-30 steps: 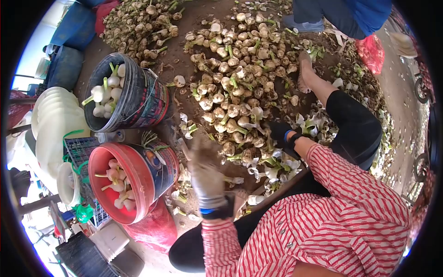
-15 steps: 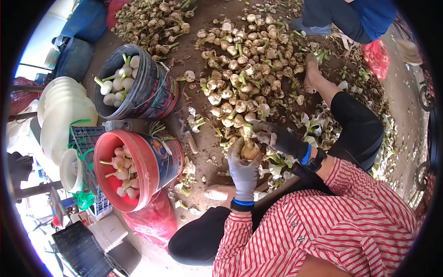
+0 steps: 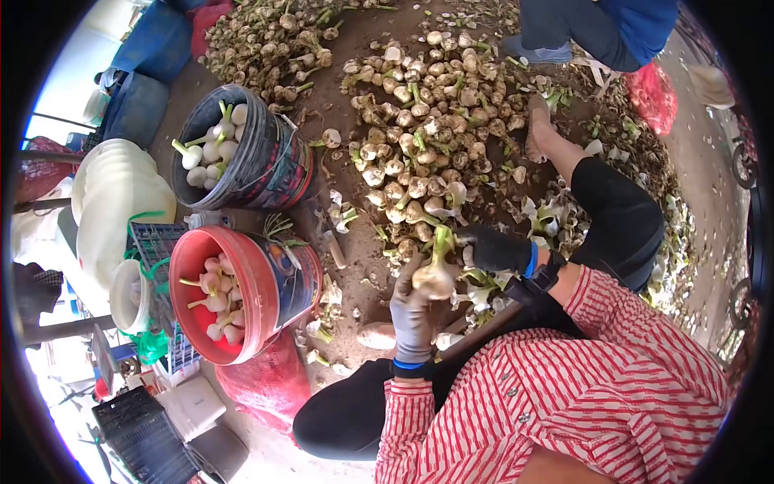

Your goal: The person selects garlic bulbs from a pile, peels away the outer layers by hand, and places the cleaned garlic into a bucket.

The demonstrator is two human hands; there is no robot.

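Note:
A pale garlic bulb point(image 3: 434, 281) with a green stem points its stem upward between my hands. My left hand point(image 3: 412, 315), in a grey glove, is closed around the bulb's left side. On the other side, my right hand point(image 3: 496, 248), in a dark glove, is beside the stem with its fingers bent; what it holds, if anything, is hidden. Just beyond both hands lies a large heap of unpeeled bulbs point(image 3: 439, 121). Leaf and skin scraps point(image 3: 548, 218) lie to the right of the heap.
A black bucket point(image 3: 266, 161) of white bulbs and a red bucket point(image 3: 262, 298) of pinkish bulbs stand at left. Another bulb pile point(image 3: 262, 48) lies at the back. A co-worker's legs point(image 3: 564, 28) are at the top right. A red mesh sack point(image 3: 266, 383) sits below the red bucket.
The bulb has tilted and shows a paler surface. My left hand has shifted slightly down and left around it, while my right hand has moved a little away from the stem.

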